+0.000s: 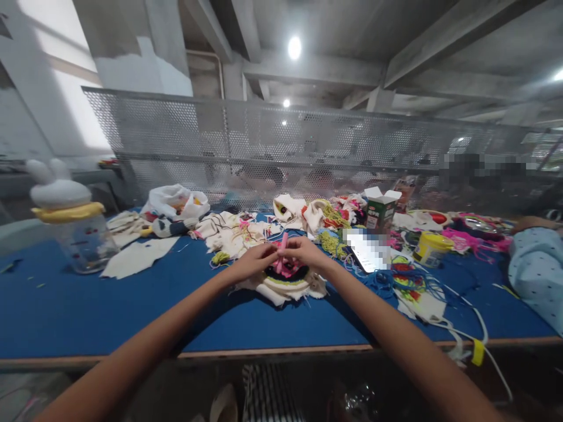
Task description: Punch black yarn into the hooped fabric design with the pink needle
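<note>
Left hand: the left hand (255,262) is reaching in from the near left, its fingers bending toward the right hand's fingertips; whether it is gripping anything cannot be told.
Right hand: the right hand (303,253) is coming in from the near right and pinching a pink stick (284,240) between its fingers.
Pink stick: it is standing roughly upright between the two hands, over the textile piece (285,283).
Textile piece: it is lying at the middle of the blue table (132,319), near the front edge, showing pink, dark and cream parts and a frayed cream border.
Left side: a rabbit-topped jar (73,196) is standing beside a cream cloth scrap (139,258); a white plastic bag (173,202) is sitting farther back.
Right side: a phone (361,258) is glowing near blue yarn (380,284), with a green box (380,212) standing behind it and a yellow-lidded tub (433,249) farther right.
Far right: another person's dotted sleeve (534,272) is resting at the table.
Far side: a perforated metal partition (264,132) is running behind the table.
</note>
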`<state>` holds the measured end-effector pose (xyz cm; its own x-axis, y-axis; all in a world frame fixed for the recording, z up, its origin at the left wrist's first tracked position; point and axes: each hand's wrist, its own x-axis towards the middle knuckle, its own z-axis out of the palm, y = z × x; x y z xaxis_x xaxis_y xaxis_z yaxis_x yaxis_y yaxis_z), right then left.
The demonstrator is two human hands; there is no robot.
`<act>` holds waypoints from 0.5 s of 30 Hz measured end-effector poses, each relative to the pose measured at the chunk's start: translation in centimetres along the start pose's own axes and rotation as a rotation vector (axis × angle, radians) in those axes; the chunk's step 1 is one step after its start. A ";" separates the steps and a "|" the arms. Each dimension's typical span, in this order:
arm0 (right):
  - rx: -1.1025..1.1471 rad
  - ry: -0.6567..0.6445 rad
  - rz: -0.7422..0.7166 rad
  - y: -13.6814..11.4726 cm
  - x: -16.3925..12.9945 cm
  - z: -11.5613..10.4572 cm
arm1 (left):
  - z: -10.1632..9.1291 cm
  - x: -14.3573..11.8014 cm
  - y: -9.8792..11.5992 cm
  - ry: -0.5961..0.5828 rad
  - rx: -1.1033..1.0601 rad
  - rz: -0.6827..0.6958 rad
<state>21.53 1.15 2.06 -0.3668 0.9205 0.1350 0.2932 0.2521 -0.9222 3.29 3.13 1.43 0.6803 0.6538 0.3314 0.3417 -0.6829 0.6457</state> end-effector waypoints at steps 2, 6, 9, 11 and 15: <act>0.032 0.026 0.014 0.2 0.8 -0.7 | -0.2 1.4 0.1 -0.094 -0.022 0.036; 0.132 0.091 0.042 1.6 1.4 -1.9 | 0.5 3.6 -0.2 -0.203 -0.059 0.088; 0.238 0.177 0.058 3.0 1.4 -2.0 | 1.6 4.1 -0.5 -0.193 -0.042 0.102; 0.301 0.245 0.069 3.7 1.4 -1.7 | 2.3 3.9 -0.7 -0.186 -0.029 0.108; 0.377 0.320 0.095 4.2 1.7 -0.9 | 3.0 3.1 -1.0 -0.132 -0.039 0.109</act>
<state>22.95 4.07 -1.24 -0.0475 0.9945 0.0937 -0.0486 0.0914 -0.9946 7.04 4.85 -0.27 0.7920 0.5261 0.3098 0.2374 -0.7328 0.6376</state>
